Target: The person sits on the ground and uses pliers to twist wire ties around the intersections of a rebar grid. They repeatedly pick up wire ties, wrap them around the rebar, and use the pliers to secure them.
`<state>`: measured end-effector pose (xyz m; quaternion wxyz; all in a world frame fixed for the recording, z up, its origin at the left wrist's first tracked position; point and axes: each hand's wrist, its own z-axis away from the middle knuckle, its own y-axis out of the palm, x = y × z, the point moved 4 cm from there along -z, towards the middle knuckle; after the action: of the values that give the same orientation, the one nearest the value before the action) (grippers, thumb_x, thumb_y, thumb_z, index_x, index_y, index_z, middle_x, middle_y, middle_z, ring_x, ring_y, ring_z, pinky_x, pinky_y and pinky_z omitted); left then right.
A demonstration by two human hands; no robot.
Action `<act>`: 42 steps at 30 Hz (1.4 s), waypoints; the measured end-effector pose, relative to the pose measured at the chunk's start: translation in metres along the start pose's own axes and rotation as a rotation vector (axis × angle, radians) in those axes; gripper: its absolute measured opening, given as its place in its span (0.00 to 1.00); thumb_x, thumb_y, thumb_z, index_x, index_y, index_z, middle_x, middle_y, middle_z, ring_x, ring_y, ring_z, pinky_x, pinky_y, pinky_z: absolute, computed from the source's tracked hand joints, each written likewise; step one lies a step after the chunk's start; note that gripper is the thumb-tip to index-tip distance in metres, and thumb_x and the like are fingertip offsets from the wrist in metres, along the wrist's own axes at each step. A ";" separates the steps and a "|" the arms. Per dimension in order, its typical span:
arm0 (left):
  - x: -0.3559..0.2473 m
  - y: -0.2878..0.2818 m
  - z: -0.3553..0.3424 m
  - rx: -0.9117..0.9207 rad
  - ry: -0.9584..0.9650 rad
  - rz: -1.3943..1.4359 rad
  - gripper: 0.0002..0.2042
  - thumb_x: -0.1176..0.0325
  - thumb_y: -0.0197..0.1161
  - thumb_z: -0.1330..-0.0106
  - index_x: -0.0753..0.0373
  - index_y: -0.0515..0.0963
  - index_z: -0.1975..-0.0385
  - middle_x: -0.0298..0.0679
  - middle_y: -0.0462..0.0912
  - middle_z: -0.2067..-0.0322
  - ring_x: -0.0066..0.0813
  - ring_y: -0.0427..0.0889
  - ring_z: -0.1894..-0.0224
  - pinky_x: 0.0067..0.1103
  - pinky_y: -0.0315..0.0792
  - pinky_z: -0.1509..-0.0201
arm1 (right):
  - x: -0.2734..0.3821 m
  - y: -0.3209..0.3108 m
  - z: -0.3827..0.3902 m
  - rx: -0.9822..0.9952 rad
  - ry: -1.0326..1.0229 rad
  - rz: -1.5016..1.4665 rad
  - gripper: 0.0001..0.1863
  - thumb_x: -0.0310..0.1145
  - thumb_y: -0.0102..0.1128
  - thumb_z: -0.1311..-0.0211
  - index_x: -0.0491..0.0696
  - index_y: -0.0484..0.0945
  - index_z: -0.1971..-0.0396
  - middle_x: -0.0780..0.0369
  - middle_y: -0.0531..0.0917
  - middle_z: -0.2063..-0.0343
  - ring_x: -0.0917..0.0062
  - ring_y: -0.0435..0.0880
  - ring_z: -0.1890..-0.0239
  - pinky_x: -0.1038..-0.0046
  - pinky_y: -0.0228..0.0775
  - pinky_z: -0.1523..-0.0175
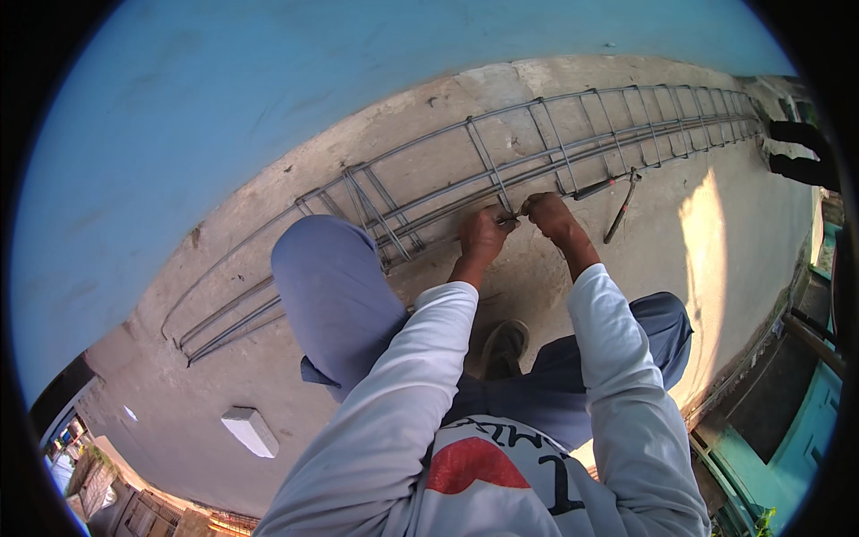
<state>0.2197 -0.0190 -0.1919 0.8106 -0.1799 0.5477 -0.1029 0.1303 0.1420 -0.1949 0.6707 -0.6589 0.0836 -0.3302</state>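
A long cage of steel rebar [523,167] lies across the concrete ground in front of me, its bars joined by rectangular stirrups. My left hand [484,237] is closed at the cage's near side, beside the lower corner of a stirrup [489,167]. Close to its right, my right hand [549,217] is pinched shut, its fingertips almost meeting the left ones. A small dark piece shows between the fingers; it is too small to name. To the right of my right hand, pincers [633,178] with dark and red handles lie against the cage's near edge.
A blue wall [224,107] runs along the far side of the cage. A pale block [250,431] lies at the lower left. Another person's dark-clothed legs [801,152] are at the cage's far right end. My knee [327,268] rises over the cage's left part.
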 end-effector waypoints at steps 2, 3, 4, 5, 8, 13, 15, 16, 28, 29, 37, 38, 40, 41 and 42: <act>-0.002 0.002 0.002 -0.008 -0.004 -0.036 0.14 0.53 0.76 0.44 0.55 0.87 0.66 0.42 0.88 0.68 0.46 0.86 0.62 0.36 0.77 0.58 | -0.011 0.009 0.011 0.038 0.219 -0.146 0.08 0.28 0.59 0.40 0.44 0.85 0.64 0.59 0.84 0.75 0.65 0.84 0.72 0.66 0.76 0.66; 0.004 -0.002 0.002 -0.030 -0.002 -0.058 0.15 0.53 0.76 0.44 0.55 0.87 0.66 0.42 0.88 0.68 0.47 0.86 0.62 0.37 0.76 0.58 | -0.008 0.012 0.013 0.124 0.397 -0.320 0.09 0.29 0.58 0.39 0.45 0.85 0.62 0.59 0.85 0.72 0.65 0.85 0.70 0.66 0.77 0.64; 0.009 -0.005 0.002 -0.048 0.001 -0.079 0.15 0.52 0.76 0.44 0.55 0.86 0.66 0.42 0.88 0.69 0.48 0.86 0.62 0.37 0.76 0.58 | -0.001 0.015 0.017 0.201 0.554 -0.508 0.10 0.30 0.57 0.37 0.46 0.85 0.61 0.59 0.85 0.72 0.66 0.84 0.70 0.67 0.76 0.65; 0.013 -0.005 0.002 -0.072 -0.004 -0.086 0.15 0.52 0.76 0.44 0.56 0.86 0.67 0.42 0.88 0.69 0.49 0.86 0.62 0.38 0.76 0.59 | 0.005 0.014 0.023 0.256 0.731 -0.671 0.10 0.30 0.56 0.35 0.46 0.85 0.60 0.60 0.85 0.72 0.68 0.83 0.71 0.67 0.76 0.66; 0.015 0.002 0.001 -0.088 -0.022 -0.092 0.15 0.53 0.76 0.44 0.57 0.86 0.67 0.43 0.88 0.68 0.48 0.86 0.62 0.38 0.75 0.59 | 0.031 0.011 0.039 0.398 1.060 -1.080 0.11 0.31 0.53 0.30 0.45 0.84 0.57 0.63 0.80 0.76 0.76 0.75 0.79 0.71 0.68 0.74; 0.041 -0.001 -0.007 -0.018 -0.088 -0.042 0.16 0.54 0.76 0.43 0.59 0.85 0.63 0.51 0.87 0.65 0.53 0.85 0.61 0.40 0.77 0.59 | 0.040 -0.012 0.038 0.493 1.025 -1.305 0.17 0.38 0.51 0.27 0.41 0.82 0.52 0.59 0.84 0.72 0.72 0.80 0.78 0.70 0.75 0.73; 0.031 0.001 -0.008 0.008 -0.027 -0.048 0.16 0.54 0.74 0.41 0.60 0.85 0.62 0.51 0.87 0.66 0.51 0.86 0.61 0.39 0.77 0.58 | -0.001 -0.021 0.053 0.241 1.103 -1.251 0.19 0.40 0.50 0.25 0.38 0.82 0.54 0.55 0.87 0.69 0.67 0.87 0.74 0.66 0.82 0.67; 0.022 0.007 -0.007 0.028 0.008 -0.049 0.16 0.55 0.74 0.40 0.60 0.85 0.62 0.50 0.87 0.66 0.51 0.86 0.61 0.39 0.77 0.58 | -0.038 -0.022 0.075 -0.089 1.308 -1.112 0.21 0.42 0.52 0.25 0.36 0.82 0.55 0.51 0.88 0.67 0.62 0.88 0.75 0.64 0.82 0.66; 0.022 0.008 -0.021 0.006 -0.210 -0.096 0.21 0.46 0.61 0.28 0.60 0.85 0.68 0.32 0.90 0.72 0.29 0.85 0.71 0.30 0.75 0.62 | -0.124 -0.034 0.105 -0.512 1.703 -0.583 0.60 0.74 0.64 0.50 0.51 0.55 0.24 0.42 0.66 0.32 0.49 0.61 0.27 0.48 0.53 0.27; 0.023 0.008 -0.022 0.014 -0.214 -0.078 0.21 0.45 0.61 0.28 0.59 0.85 0.68 0.31 0.90 0.72 0.27 0.84 0.73 0.29 0.74 0.64 | -0.124 -0.030 0.105 -0.480 1.720 -0.548 0.62 0.75 0.64 0.51 0.49 0.55 0.24 0.41 0.66 0.32 0.47 0.62 0.27 0.48 0.55 0.27; 0.019 0.013 -0.026 0.072 -0.240 -0.028 0.21 0.44 0.61 0.28 0.58 0.85 0.67 0.32 0.90 0.74 0.18 0.76 0.80 0.24 0.70 0.71 | -0.148 -0.012 0.092 -0.828 1.426 -0.820 0.39 0.51 0.64 0.41 0.32 0.70 0.42 0.36 0.80 0.49 0.45 0.80 0.44 0.58 0.70 0.37; 0.019 0.011 -0.025 0.076 -0.239 -0.002 0.21 0.44 0.61 0.28 0.58 0.85 0.66 0.32 0.90 0.74 0.18 0.76 0.80 0.23 0.70 0.71 | -0.146 -0.013 0.091 -0.803 1.441 -0.765 0.35 0.49 0.64 0.40 0.31 0.72 0.46 0.36 0.82 0.53 0.45 0.82 0.46 0.58 0.70 0.37; 0.017 0.011 -0.024 0.088 -0.233 0.053 0.21 0.45 0.61 0.28 0.59 0.84 0.66 0.33 0.90 0.74 0.18 0.75 0.81 0.22 0.69 0.70 | -0.137 -0.015 0.096 -0.803 1.444 -0.712 0.30 0.46 0.61 0.37 0.32 0.73 0.50 0.37 0.83 0.55 0.43 0.82 0.48 0.57 0.71 0.40; 0.016 0.009 -0.024 0.084 -0.246 0.055 0.20 0.47 0.62 0.28 0.61 0.85 0.65 0.34 0.89 0.74 0.19 0.74 0.81 0.22 0.69 0.71 | -0.132 -0.018 0.096 -0.802 1.440 -0.684 0.28 0.45 0.59 0.36 0.32 0.74 0.52 0.37 0.83 0.57 0.43 0.82 0.49 0.56 0.72 0.41; 0.015 0.008 -0.024 0.081 -0.259 0.057 0.20 0.49 0.63 0.28 0.63 0.85 0.64 0.36 0.89 0.74 0.19 0.73 0.81 0.22 0.69 0.71 | -0.129 -0.023 0.101 -0.825 1.472 -0.681 0.27 0.44 0.58 0.35 0.32 0.74 0.51 0.37 0.83 0.57 0.42 0.82 0.49 0.56 0.72 0.41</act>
<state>0.2031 -0.0213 -0.2156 0.8838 -0.1432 0.4386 -0.0778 0.0793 0.2993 -0.2034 0.0251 -0.4583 0.4033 -0.7916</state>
